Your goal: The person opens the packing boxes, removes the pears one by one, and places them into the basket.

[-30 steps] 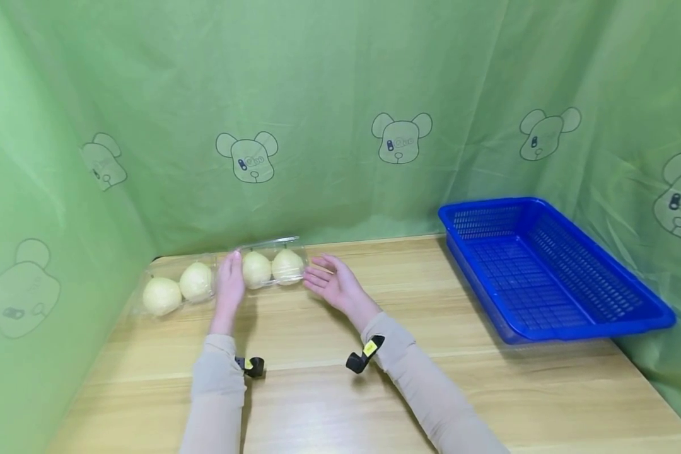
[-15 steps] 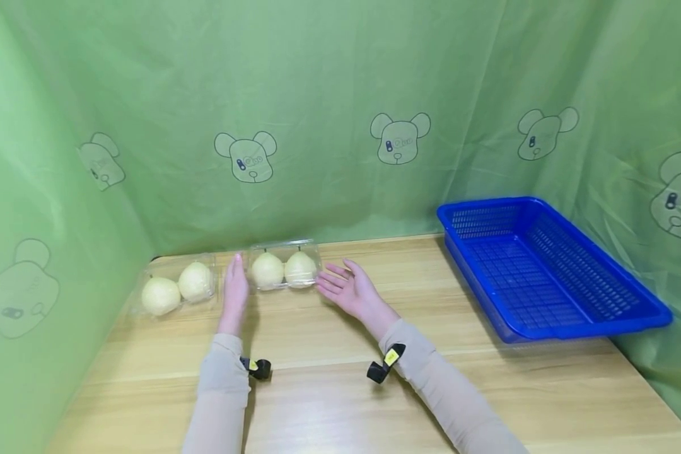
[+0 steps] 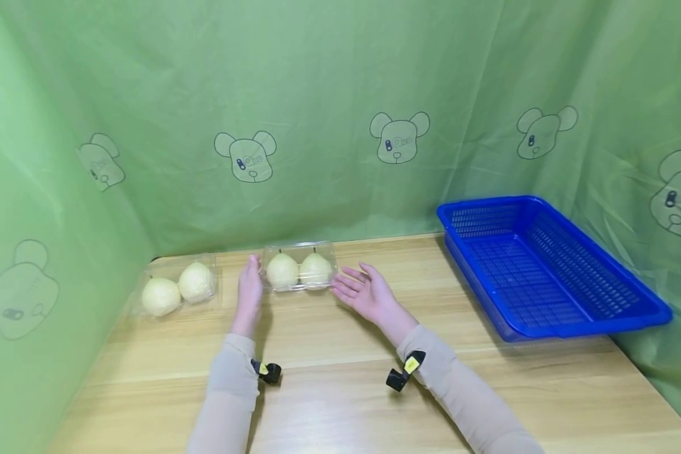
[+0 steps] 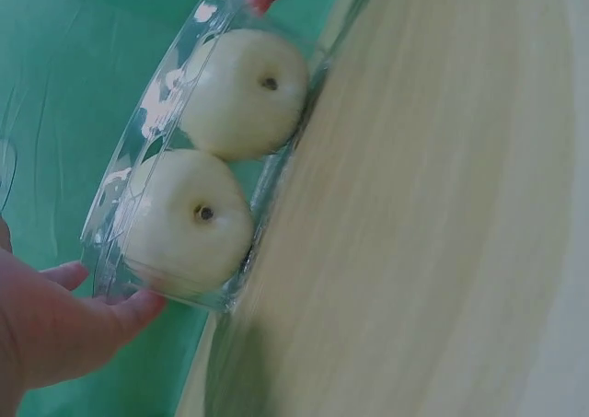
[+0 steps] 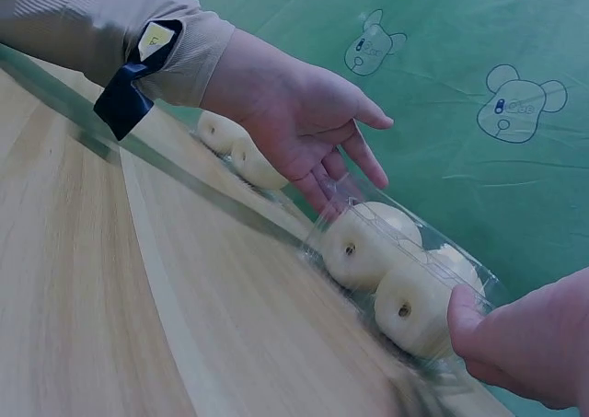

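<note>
A clear plastic clamshell box (image 3: 299,289) with two pale yellow pears (image 3: 316,270) sits between my hands near the back of the table. At its left end is my left hand (image 3: 250,291), its fingers nearly straight in the right wrist view. My right hand (image 3: 372,299) touches the other end with extended fingers. Its thumb (image 5: 465,318) lies along the near side of the box; the fingers behind are hidden in the right wrist view. Whether the box's bottom touches the wood cannot be told. A second clear box with two pears (image 3: 161,296) lies further left.
A blue plastic basket (image 3: 490,295) with perforated walls stands at the right of the wooden table (image 3: 329,391). Green curtains (image 3: 318,195) with bear-head prints hang close behind the table and on both sides.
Both hands and the box between them have moved to the right, away from the second box, which stays where it was. The basket has not moved.
</note>
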Tool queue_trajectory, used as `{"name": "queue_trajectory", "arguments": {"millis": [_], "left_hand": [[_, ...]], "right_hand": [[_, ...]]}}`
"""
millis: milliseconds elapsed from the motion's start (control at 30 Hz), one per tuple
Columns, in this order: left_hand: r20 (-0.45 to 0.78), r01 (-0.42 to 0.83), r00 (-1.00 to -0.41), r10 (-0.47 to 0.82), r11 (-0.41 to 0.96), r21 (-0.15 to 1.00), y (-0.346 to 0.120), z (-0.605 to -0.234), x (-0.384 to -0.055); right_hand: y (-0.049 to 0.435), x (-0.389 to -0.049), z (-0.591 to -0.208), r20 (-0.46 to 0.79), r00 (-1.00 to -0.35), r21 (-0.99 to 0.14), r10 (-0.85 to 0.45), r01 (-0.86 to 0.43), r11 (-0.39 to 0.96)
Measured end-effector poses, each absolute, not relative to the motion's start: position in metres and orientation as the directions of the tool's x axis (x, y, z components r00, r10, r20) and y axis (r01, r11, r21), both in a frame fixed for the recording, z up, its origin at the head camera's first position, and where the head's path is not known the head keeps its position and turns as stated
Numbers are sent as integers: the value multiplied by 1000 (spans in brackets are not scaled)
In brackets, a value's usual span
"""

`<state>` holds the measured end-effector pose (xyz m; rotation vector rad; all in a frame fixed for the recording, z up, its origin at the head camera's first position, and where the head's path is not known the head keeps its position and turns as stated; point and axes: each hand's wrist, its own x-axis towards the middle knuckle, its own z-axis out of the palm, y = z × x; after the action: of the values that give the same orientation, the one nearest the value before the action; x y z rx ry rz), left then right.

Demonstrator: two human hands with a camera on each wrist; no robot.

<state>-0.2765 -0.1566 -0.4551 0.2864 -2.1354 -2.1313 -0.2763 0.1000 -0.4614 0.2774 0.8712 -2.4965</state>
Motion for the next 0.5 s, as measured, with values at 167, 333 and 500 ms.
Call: {"name": "queue_trajectory", "arguments": {"millis": [167, 333, 500], "left_hand": [[-28, -34, -984, -178, 29, 999, -142, -457, -275], [-35, -40, -985, -169, 30, 999, -129, -457, -272], [-51, -60, -984, -172, 48, 997, -114, -457, -267]], "right_hand": [[113, -273, -459, -340, -872, -540, -352, 488, -686], [129, -267, -458, -326, -872, -558, -364, 489, -671], [143, -265, -460, -320, -873, -588, -369, 488, -645]]}}
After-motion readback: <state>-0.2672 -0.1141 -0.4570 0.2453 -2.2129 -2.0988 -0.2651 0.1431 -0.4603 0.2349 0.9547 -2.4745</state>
